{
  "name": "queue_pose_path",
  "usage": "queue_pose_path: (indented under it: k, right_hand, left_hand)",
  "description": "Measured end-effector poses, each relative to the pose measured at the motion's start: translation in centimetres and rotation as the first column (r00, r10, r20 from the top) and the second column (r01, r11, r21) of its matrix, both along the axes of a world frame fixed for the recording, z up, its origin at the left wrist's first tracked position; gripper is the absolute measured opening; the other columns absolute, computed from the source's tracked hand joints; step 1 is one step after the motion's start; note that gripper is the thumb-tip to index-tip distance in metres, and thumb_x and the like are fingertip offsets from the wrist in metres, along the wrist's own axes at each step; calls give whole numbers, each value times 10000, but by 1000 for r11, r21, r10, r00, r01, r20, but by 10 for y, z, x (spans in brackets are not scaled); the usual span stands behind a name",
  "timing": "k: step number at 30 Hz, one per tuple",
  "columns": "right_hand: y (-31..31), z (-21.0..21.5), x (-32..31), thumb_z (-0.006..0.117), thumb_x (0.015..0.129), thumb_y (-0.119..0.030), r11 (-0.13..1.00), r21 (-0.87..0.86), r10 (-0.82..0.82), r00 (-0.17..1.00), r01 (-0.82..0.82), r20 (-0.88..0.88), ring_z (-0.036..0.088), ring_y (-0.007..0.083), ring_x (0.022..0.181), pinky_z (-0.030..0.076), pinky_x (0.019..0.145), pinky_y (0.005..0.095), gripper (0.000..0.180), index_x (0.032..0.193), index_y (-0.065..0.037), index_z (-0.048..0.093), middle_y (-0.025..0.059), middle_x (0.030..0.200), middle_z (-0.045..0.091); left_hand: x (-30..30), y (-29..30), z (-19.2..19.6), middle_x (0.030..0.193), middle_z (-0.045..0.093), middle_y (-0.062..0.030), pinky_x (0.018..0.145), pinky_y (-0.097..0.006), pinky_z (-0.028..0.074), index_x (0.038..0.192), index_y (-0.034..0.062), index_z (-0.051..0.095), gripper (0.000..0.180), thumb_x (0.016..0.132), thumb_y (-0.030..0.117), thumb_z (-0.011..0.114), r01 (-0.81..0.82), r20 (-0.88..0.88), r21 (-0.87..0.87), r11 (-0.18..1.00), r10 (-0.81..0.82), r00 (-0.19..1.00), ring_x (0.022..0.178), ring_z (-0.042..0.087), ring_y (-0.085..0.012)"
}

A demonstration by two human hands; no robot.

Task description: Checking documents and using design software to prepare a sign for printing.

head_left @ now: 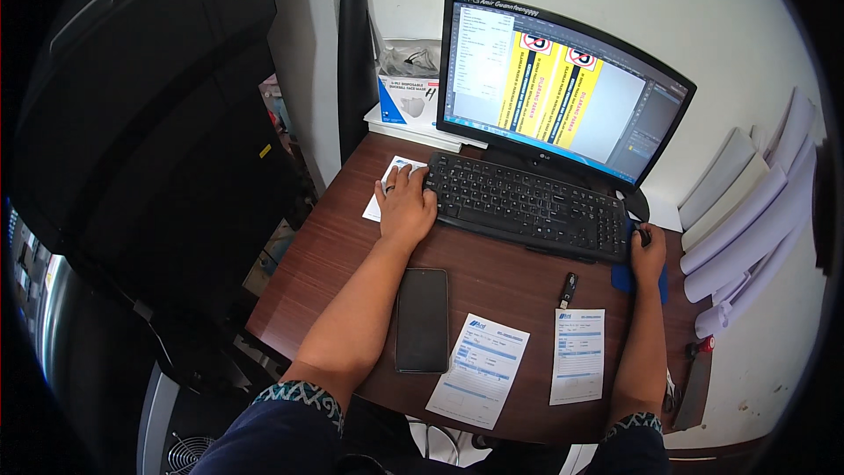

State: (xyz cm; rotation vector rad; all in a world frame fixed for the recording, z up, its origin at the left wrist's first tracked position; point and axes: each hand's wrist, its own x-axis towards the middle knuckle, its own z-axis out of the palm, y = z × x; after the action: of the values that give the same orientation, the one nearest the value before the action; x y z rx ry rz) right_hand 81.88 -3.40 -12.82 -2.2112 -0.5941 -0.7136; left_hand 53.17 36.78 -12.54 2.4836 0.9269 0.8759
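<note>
- Fingers of left hand (405, 203) spread loosely, tips resting at left end of black keyboard (530, 203), heel on the desk — typing or shortcut-key posture, nothing clamped.
- Fingers of right hand (648, 257) curled together over a dark mouse (644, 234), largely covered by the hand; sits on a blue mouse pad (622, 279) just right of the keyboard, far right of the desk.
- Keyboard lies across the middle, angled, directly below the monitor (563, 88) — keeps screen, keys and both hands in one line.
- White slip (378, 198) partly under the left hand, at far left.
- Black phone (422, 319) face up, screen dark, near edge beside left forearm — within reach, clear of the keys.
- Two printed forms (479, 369) (578, 355) flat on the near edge, between the forearms, readable while working.
- Small black USB stick (569, 289) between keyboard and right form.
- Count: one monitor, one keyboard, one mouse, one phone, two forms, one slip, one stick.
- White paper rolls (747, 229) stacked at right, exact number hard to tell; box of face masks (410, 97) far left behind monitor; large black machine (149, 123) left of wooden desk (352, 246).
</note>
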Motion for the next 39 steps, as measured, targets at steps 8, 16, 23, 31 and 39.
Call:
queue_pose_path:
  k: [8, 16, 23, 31, 39]
  right_hand:
    - [-4, -2, 5, 681, 825, -52, 1000, 25, 17, 999, -16, -49, 666, 314, 1002, 506, 911, 387, 225, 1048, -25, 659, 145, 1050, 671]
    - [-1, 4, -3, 669, 827, -82, 1000, -25, -19, 999, 18, -40, 666, 312, 1008, 502, 918, 388, 227, 1046, -28, 656, 150, 1041, 674]
    - [-4, 0, 0, 666, 819, -79, 1000, -20, 3, 1000, -3, 1, 675, 314, 978, 512, 890, 393, 221, 1033, -27, 657, 152, 1035, 677]
    - [0, 2, -3, 665, 810, -80, 999, 1, -54, 998, 54, 18, 666, 340, 977, 512, 890, 414, 244, 1047, -19, 651, 162, 1030, 670]
    - [-1, 2, 0, 681, 807, -109, 997, -8, -78, 997, 78, 23, 646, 359, 1005, 502, 908, 434, 213, 1007, -38, 665, 153, 1065, 665]
  left_hand:
    - [2, -1, 0, 1482, 468, -172, 1203, -614, 148, 1370, 105, 557, 495, 900, 237, 475, 0, -1, -7, 1000, 0, 1000, 1461, 327, -360]
    - [1, 0, -1, 1469, 476, -178, 1195, -629, 151, 1367, 101, 559, 492, 901, 234, 476, -3, 21, 3, 1000, 3, 1000, 1454, 333, -379]
    - [1, -1, -1, 1465, 483, -179, 1195, -629, 150, 1365, 98, 562, 489, 902, 233, 475, 1, 19, 5, 1000, -1, 1000, 1454, 334, -378]
    - [1, 0, 1, 1480, 472, -182, 1201, -620, 139, 1376, 115, 557, 491, 910, 238, 463, 0, 0, -9, 1000, 0, 1000, 1460, 328, -376]
    - [3, 3, -5, 1464, 498, -152, 1193, -600, 164, 1370, 170, 562, 464, 919, 245, 479, -23, 12, 30, 999, 22, 1000, 1443, 352, -366]
